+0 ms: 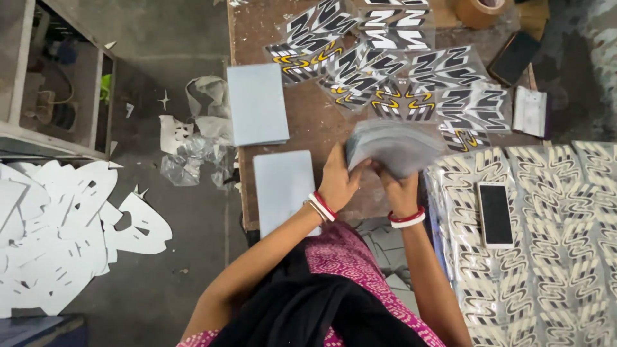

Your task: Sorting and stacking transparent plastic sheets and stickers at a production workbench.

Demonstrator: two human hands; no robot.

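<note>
Both hands are on a stack of thin grey sheets in the middle of the brown counter. The left hand has its grip closed on the near left corner of the stack, and the right hand pinches the near edge from below, so the stack is lifted a little and looks fanned or blurred. I think the sheets are slippery, and if the grip gets loose some may slide out and fall among the printed stickers just beyond, mixing with them. The two pale blue pads at the left lie at the counter edge, and one overhangs it; an elbow could push it to the floor, where white paper scraps already lie. The white phone on the sticker sheets at the right could also be knocked by the right arm.
</note>
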